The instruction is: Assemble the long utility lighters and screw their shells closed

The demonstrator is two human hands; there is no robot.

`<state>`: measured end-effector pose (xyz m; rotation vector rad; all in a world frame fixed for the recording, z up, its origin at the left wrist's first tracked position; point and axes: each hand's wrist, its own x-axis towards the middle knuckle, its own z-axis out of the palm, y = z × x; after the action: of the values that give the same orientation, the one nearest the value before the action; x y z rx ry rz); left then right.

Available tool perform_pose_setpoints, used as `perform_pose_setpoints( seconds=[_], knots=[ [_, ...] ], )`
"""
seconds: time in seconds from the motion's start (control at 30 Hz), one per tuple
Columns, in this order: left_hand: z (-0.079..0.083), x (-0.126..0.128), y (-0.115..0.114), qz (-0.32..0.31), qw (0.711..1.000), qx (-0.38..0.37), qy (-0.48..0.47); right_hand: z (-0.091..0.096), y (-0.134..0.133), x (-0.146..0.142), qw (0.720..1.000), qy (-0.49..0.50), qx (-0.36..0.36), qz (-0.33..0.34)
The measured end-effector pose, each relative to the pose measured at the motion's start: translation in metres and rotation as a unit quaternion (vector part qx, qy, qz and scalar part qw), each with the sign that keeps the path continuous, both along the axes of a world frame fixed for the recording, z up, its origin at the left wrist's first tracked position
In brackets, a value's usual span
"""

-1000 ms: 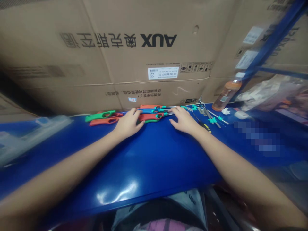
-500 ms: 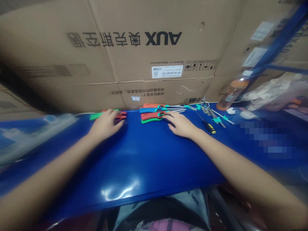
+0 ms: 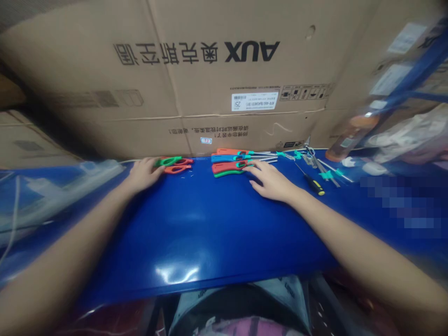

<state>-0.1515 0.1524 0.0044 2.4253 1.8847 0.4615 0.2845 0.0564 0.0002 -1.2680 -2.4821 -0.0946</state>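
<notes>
Where lit, glossy blue tabletop (image 3: 196,224) — handles (image 3: 224,167) before cardboard box (image 3: 196,88).

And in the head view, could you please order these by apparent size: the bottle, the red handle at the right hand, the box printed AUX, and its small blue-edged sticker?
1. Box, clearly largest
2. Bottle
3. Red handle
4. Sticker

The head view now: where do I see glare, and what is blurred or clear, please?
Head view, bottom: white glare near the front edge of the glossy blue tabletop; head view, right: blur softens the clear plastic bottle with orange-brown liquid; head view, top: large black print on the brown cardboard box is clear, though upside down.
</notes>
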Motion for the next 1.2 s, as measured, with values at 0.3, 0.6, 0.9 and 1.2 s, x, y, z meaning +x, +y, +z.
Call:
perform_pose_setpoints(
  seconds=[0.3,0.6,0.9,1.2],
  knots=[
    [-0.005,-0.001,0.003,0.024,0.998,0.022,-0.062,0.002,-0.001,0.001,0.999,0.031,0.009,0.013],
    [-0.005,0.003,-0.003,0.02,0.996,0.059,-0.066,0.001,-0.002,0.0,0.999,0.027,0.005,0.018],
    [0.058,0.069,-0.08,-0.184,0.979,0.061,-0.068,0.031,-0.027,-0.016,0.989,0.113,0.034,0.087],
    [0.005,0.155,-0.138,-0.311,0.936,-0.061,-0.155,0.036,-0.05,-0.039,0.966,0.034,-0.173,0.188]
  ],
)
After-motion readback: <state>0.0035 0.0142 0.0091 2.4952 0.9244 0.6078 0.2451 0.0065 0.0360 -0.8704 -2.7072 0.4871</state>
